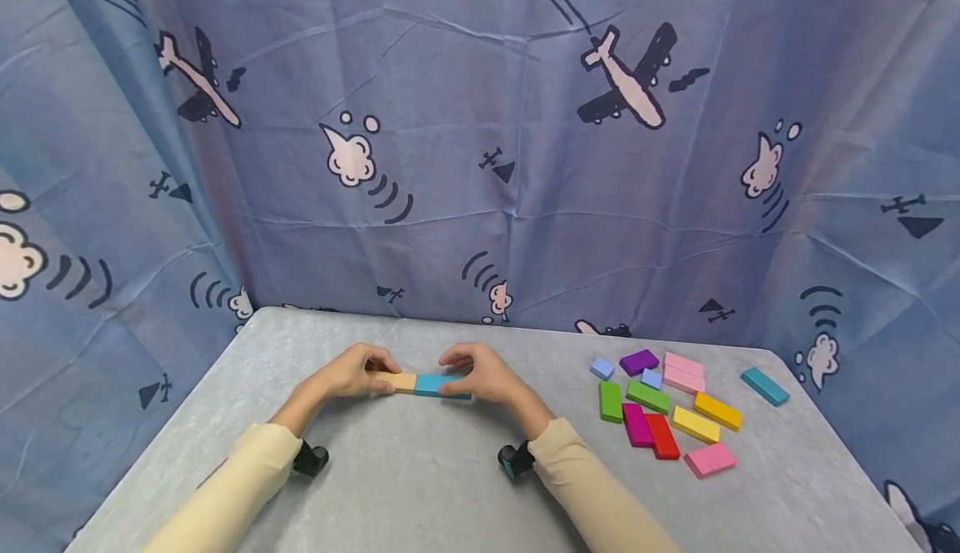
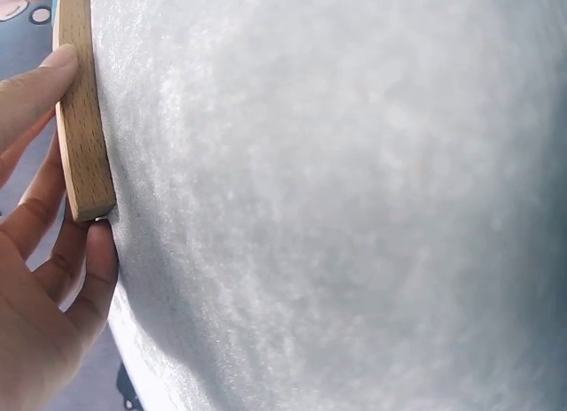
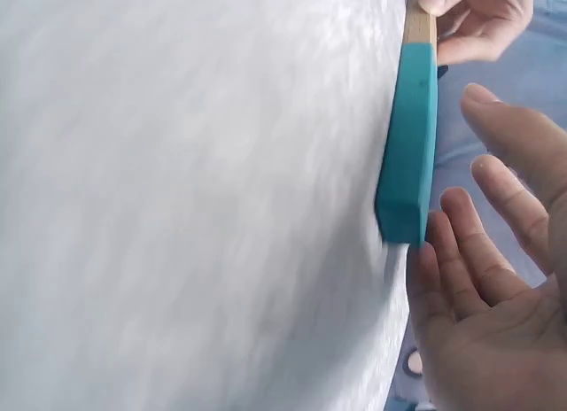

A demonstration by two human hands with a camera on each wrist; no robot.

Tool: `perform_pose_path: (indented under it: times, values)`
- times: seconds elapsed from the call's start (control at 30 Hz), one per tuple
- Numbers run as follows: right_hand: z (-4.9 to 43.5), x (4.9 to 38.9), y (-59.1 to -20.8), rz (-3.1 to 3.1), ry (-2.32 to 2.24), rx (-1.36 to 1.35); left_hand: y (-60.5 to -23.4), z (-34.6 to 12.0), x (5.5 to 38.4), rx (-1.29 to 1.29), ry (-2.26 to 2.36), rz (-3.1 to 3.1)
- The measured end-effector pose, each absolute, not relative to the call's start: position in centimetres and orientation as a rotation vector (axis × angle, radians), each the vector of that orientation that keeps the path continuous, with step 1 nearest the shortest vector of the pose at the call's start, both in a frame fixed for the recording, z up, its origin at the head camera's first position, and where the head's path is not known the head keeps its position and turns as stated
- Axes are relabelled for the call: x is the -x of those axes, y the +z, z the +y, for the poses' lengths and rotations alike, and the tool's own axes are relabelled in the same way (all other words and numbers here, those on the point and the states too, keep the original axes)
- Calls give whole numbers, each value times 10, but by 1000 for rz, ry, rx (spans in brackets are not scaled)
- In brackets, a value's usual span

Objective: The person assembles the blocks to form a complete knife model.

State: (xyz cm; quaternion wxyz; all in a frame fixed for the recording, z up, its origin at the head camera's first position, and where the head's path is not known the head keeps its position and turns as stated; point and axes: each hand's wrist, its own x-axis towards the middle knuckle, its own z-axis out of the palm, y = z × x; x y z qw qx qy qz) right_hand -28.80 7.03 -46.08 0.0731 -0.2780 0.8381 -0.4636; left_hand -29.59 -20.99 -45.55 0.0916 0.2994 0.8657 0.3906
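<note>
A natural-wood block (image 1: 405, 382) and a blue block (image 1: 431, 384) lie end to end in one line on the grey tabletop. My left hand (image 1: 351, 372) pinches the wooden block, its thumb on the near face and its fingers behind, as the left wrist view shows. At the blue block's outer end is my right hand (image 1: 486, 374). In the right wrist view its thumb stands off the blue block (image 3: 409, 132), and its loosely bent fingers are right at the end corner.
Toward the right side of the table (image 1: 420, 486) lie several loose blocks, among them a green block (image 1: 611, 401), a red block (image 1: 662, 436), a pink block (image 1: 710, 459), a purple block (image 1: 639, 361) and a teal block (image 1: 765, 386). A patterned curtain (image 1: 450, 52) hangs behind the table.
</note>
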Motion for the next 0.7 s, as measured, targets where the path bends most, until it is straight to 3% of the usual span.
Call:
perform_pose_path:
  times: [0.7]
  values:
    - [147, 269, -450, 2497, -1447, 872, -457, -210, 297, -872, 1148, 2583]
